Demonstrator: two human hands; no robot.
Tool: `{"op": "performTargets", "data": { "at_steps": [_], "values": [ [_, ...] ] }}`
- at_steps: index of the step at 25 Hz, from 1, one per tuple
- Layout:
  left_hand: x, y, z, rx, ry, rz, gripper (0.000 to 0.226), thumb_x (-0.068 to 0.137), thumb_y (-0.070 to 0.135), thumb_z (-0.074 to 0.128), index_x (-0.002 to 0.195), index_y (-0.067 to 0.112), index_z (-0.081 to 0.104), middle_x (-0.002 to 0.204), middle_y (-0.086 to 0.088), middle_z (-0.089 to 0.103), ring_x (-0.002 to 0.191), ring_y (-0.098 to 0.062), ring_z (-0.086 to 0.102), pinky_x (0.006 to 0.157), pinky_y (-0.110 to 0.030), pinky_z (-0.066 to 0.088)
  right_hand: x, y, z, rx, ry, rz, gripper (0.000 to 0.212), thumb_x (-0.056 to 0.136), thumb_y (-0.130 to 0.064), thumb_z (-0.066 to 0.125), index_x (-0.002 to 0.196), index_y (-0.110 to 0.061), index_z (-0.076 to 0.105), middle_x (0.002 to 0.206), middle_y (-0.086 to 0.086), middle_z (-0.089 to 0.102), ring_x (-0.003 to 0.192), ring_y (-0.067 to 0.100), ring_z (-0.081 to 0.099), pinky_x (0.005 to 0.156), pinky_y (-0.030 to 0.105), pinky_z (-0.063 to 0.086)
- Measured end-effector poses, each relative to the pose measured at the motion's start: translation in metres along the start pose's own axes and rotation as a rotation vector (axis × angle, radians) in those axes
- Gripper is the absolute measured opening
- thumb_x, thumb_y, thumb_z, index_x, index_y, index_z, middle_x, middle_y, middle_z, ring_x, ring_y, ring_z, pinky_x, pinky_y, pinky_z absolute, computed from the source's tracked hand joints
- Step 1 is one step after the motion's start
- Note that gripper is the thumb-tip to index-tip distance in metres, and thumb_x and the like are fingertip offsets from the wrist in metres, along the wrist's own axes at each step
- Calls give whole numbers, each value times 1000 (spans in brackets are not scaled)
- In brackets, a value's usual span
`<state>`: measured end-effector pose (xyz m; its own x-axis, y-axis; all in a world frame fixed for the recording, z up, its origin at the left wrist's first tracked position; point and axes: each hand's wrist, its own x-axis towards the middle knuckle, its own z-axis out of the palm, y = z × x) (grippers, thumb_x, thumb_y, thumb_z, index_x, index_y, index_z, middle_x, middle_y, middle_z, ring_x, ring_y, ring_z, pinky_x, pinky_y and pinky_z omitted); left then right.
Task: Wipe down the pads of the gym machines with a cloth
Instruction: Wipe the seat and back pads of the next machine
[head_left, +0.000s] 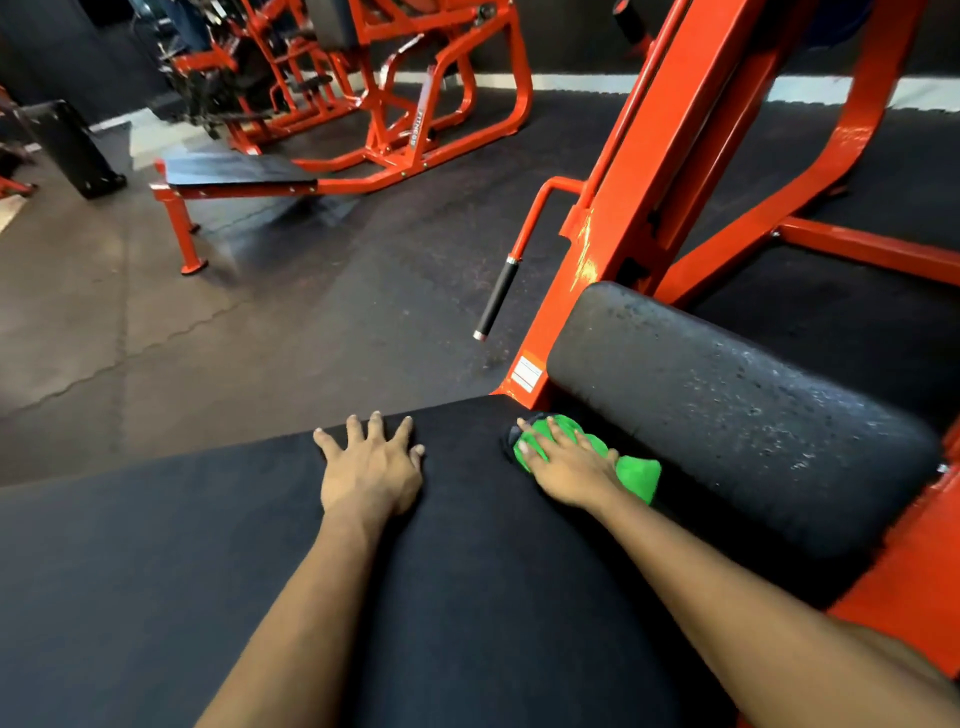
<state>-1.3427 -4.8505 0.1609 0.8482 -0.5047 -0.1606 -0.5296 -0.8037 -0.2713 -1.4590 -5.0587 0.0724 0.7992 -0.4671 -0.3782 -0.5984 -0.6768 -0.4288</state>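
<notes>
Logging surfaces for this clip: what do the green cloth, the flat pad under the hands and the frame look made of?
Green cloth: soft fabric, possibly microfibre; it bunches.
Flat pad: matte black, probably vinyl upholstery; smooth, no sheen.
Frame: glossy orange-red painted metal; bright highlights.

Most of green cloth (636, 470) hidden under rt hand (563, 465); flat pad (156, 571) cut off at btm edge.

The left hand (370, 467) lay flat, fingers (375, 428) spread, on the wide black seat pad (208, 545); the right hand (563, 462) pressed a crumpled green cloth (636, 475) beside the black roller pad (727, 415).
</notes>
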Motion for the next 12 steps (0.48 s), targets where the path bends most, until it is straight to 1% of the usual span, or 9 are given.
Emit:
{"op": "performTargets", "data": {
  "at_steps": [2,3,5,6,8,10,12],
  "values": [
    [0,2,3,-2,19,-13,61,106,48,13,160,21,15,167,-7,14,152,-34,9,115,-69,6,40,-30,-10,27,8,-35,55,100,-68,13,153,-56,10,169,-12,3,155,26,8,116,64,4],
    [0,2,4,-2,29,-18,61,106,47,13,160,17,15,167,-7,15,152,-34,10,115,-69,7,56,-47,-13,36,12,-68,56,102,-65,14,156,-50,15,169,-11,7,155,24,9,118,60,4],
    [0,2,6,24,54,-11,61,106,45,14,158,14,19,165,-7,19,151,-33,14,114,-69,10,73,-71,-14,35,38,-123,59,103,-63,19,157,-39,25,167,-12,17,154,21,14,120,54,8],
    [0,1,7,37,63,-9,60,106,44,15,157,13,21,164,-7,22,151,-33,16,113,-70,11,77,-75,-10,37,57,-144,61,102,-65,20,156,-38,28,166,-15,20,154,21,17,121,56,12],
    [-2,3,5,39,65,-17,59,106,44,16,156,13,24,162,-7,26,149,-34,20,112,-70,13,66,-68,-4,39,74,-203,61,100,-68,23,154,-40,30,164,-18,23,152,20,22,118,59,19],
    [-4,5,1,31,68,-16,57,106,43,17,154,13,28,159,-7,30,147,-35,23,111,-70,14,36,-43,6,26,114,-261,59,100,-67,25,153,-42,32,163,-20,25,150,17,27,117,55,26],
    [-6,6,-2,-7,47,-10,55,106,43,18,150,15,35,155,-7,35,145,-35,26,112,-69,14,-10,-14,11,7,164,-249,58,100,-66,27,152,-42,35,162,-20,28,149,15,31,115,49,31]
  ]
}}
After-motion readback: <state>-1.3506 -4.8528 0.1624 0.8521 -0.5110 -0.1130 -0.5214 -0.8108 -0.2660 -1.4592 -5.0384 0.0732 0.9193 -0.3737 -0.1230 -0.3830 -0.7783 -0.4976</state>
